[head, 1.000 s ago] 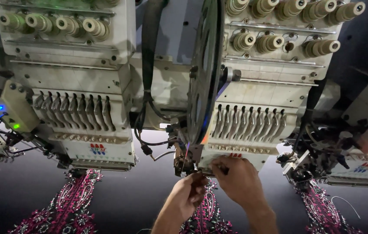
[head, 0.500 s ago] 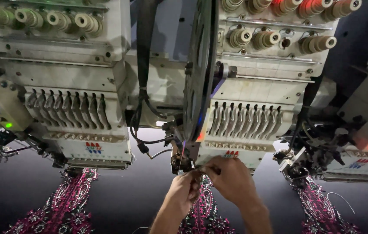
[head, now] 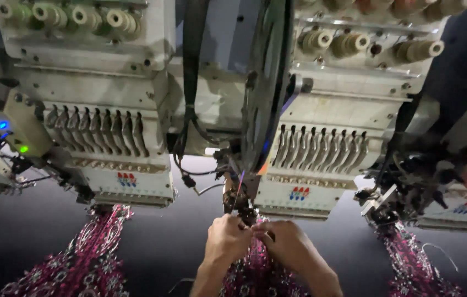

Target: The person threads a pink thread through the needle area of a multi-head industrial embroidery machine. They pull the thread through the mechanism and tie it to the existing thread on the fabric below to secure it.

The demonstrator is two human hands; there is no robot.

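Dark metal needle assembly point(head: 240, 201) hangs under the middle cream-coloured embroidery machine head point(head: 305, 165), and both hands meet just below it. The left hand point(head: 227, 239) has its fingertips pinched together right under the assembly; whether they hold a thread I cannot tell. The right hand point(head: 288, 246) touches the left, fingers curled narrow, contents hidden. Beneath both lies black fabric point(head: 167, 242) stitched with a pink and white sequinned pattern point(head: 87, 250).

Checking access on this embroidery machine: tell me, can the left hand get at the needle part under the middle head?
Probably yes: the left hand is already right below the needle part, with nothing between them.
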